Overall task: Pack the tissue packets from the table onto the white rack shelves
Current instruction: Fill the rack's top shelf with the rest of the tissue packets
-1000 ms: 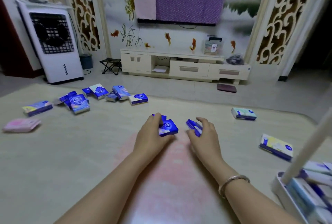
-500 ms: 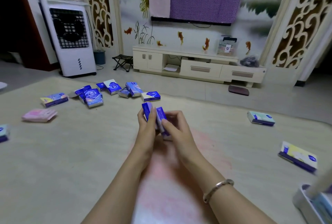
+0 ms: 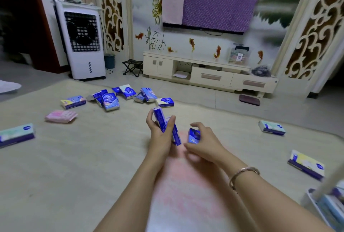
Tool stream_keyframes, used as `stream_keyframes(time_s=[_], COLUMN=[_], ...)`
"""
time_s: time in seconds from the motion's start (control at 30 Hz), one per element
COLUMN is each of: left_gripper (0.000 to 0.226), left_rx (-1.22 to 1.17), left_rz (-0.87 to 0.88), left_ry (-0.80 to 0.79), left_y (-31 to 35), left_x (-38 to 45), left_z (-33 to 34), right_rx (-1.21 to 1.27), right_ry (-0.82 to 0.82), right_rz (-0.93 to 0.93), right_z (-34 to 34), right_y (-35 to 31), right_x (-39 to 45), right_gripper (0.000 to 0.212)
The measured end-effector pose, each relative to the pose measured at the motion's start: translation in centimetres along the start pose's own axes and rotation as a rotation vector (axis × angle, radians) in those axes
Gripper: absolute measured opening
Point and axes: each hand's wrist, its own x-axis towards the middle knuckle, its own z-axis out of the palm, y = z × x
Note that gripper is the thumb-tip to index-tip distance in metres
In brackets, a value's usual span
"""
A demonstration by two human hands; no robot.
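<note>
At the middle of the table (image 3: 74, 166), two small blue packets (image 3: 166, 126) are held upright in the left hand (image 3: 161, 135), fingers and thumb curled round them, while a third blue packet (image 3: 194, 136) is pinched by the right hand (image 3: 202, 141). More tissue packets (image 3: 109, 100) are scattered beyond; the white rack (image 3: 324, 204) is glimpsed at lower right. Such packets are judged light, soft and slick-wrapped, best taken across the flat faces.

Two hands (image 3: 160, 135), one pink packet (image 3: 60, 116), one white rack (image 3: 323, 207), roughly fifteen blue tissue packets (image 3: 109, 100)
</note>
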Motion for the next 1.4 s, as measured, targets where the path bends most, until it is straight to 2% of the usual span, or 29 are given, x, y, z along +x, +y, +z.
stream_keyframes(time_s=[0.1,0.17,0.3,0.43,0.6,0.7,0.73,0.83,0.93,1.13,1.27,1.37,1.4], left_gripper=[0.048,0.046,0.049,0.043,0.063,0.036,0.038,0.043,0.038,0.026,0.036,0.04,0.041], left_rx=[-0.068,-0.119,-0.075,-0.051,-0.131,-0.171,-0.192,-0.239,-0.286,-0.231,-0.057,0.104,0.155], left_rz=[-0.055,-0.102,-0.039,0.078,0.184,0.24,0.251,0.266,0.232,0.24,0.241,0.314,0.331], left_ry=[-0.11,-0.192,-0.327,-0.472,-0.617,-0.655,-0.681,-0.739,-0.802,-1.054,-0.975,-0.96,-0.978], left_y=[2.0,4.0,9.5,16.0,24.2,27.8,28.7,31.0,32.4,33.1,32.7,32.2,31.9], left_x=[-2.0,-3.4,-6.5,-9.9,-15.1,-17.5,-18.1,-20.2,-21.9,-25.7,-28.7,-29.9,-30.3], left_z=[1.7,3.2,6.1,7.5,8.8,10.5,11.1,13.6,16.9,24.4,30.0,33.6,34.6], right_rx=[0.47,0.604,0.614,0.59,0.665,0.652,0.629,0.611,0.654,0.692,0.634,0.644,0.661], right_ry=[0.067,0.1,0.124,0.15,0.318,0.393,0.398,0.411,0.416,0.476,0.475,0.497,0.517], right_rz=[0.071,0.03,-0.129,-0.316,-0.464,-0.555,-0.572,-0.586,-0.537,-0.487,-0.403,-0.294,-0.261], right_z=[-3.6,-6.5,-11.4,-15.7,-20.5,-24.0,-25.2,-29.1,-32.9,-39.4,-43.5,-45.8,-46.4], right_y=[-1.9,-3.5,-7.6,-11.4,-16.2,-17.7,-17.8,-17.3,-15.5,-9.9,-6.0,-2.9,-2.0], right_x=[-2.7,-4.7,-8.8,-12.4,-16.5,-19.5,-20.4,-22.9,-25.2,-29.7,-32.9,-34.3,-34.5], right_gripper=[0.049,0.039,0.043,0.032,0.013,0.016,0.017,0.02,0.022,0.027,0.032,0.065,0.071])
